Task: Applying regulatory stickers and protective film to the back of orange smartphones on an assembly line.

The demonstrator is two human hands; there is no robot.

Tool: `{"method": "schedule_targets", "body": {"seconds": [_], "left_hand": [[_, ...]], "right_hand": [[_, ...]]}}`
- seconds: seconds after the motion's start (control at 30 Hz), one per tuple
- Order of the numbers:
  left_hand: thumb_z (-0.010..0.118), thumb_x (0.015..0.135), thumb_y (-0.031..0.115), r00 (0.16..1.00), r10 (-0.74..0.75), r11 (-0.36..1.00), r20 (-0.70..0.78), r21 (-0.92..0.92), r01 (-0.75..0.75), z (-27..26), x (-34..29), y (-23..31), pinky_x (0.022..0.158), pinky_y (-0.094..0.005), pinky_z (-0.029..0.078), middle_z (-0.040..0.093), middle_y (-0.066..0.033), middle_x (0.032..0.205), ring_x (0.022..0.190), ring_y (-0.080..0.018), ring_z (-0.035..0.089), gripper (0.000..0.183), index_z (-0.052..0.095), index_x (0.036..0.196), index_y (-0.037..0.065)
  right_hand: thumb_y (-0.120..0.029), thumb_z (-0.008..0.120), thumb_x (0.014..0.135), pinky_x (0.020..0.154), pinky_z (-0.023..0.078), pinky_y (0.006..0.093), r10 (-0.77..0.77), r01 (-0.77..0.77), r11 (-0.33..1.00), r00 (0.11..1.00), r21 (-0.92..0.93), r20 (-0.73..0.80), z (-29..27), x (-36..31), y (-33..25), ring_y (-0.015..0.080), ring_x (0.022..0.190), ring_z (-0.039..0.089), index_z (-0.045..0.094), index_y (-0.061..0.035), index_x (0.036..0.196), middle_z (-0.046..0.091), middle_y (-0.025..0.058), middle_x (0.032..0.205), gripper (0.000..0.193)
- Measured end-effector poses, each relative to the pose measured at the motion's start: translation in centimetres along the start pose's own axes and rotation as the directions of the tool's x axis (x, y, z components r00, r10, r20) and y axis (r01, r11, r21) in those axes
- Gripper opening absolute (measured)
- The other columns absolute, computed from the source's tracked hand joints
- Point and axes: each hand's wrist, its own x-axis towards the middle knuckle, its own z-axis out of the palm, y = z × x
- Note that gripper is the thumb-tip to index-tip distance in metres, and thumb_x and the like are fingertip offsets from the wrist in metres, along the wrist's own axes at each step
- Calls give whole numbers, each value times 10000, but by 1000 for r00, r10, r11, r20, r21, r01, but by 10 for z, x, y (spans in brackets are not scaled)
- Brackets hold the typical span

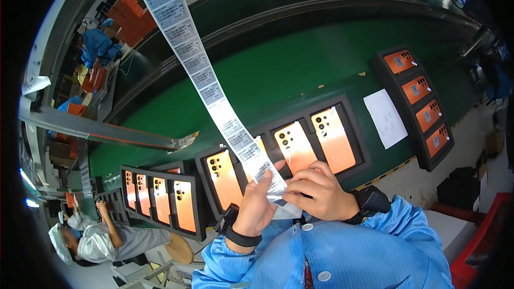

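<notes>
Green surface (289, 69), seen from above. A long printed label strip (201, 72) descends across the far edge to the near edge, where the left hand (254, 203) pinches its lower part between thumb and fingers; the curled right hand (319, 191) lies against its side. Along the near edge, a black middle tray (362, 152) carries four orange phones (296, 150), one partly covered by the strip. A left tray (199, 211) and a right tray (408, 115) flank it, a white sheet (385, 120) lying before the latter.

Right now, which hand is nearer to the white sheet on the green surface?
Right. The right hand is left of the white sheet and lower in view; the left hand is farther left, holding the label strip.
</notes>
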Motion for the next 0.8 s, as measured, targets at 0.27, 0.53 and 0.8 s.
{"method": "schedule_targets", "body": {"seconds": [0.27, 0.53, 0.8], "left_hand": [[460, 966, 157, 996, 13, 982, 83, -188, 3, -2, 19, -34, 906, -340, 489, 584, -102, 1130, 1026, -200, 582, 307, 489, 1221, -12], [556, 875, 30, 932, 357, 873, -55, 376, -312, 14, 93, -20, 762, -299, 506, 659, -125, 904, 828, -188, 634, 236, 583, 1096, -44], [605, 802, 12, 694, 508, -90, 510, 833, -546, 53, 172, -49, 608, -418, 421, 516, -194, 737, 672, -357, 518, 79, 566, 775, -51]], "right_hand": [[-116, 685, 705, 775, 390, 359, 23, -27, 999, 996, -39, -90, -4, -15, 23, 209, 928, 566, 684, -73, 871, 640, 23, 953, 171], [26, 720, 691, 696, 476, 348, 431, -366, 900, 824, 236, -368, -51, -51, 65, 260, 794, 573, 691, -7, 881, 639, 100, 816, 195], [41, 709, 695, 698, 489, 354, 476, -502, 860, 721, 95, -504, -83, -76, 95, 283, 776, 602, 666, 24, 833, 650, 117, 800, 145]]}}
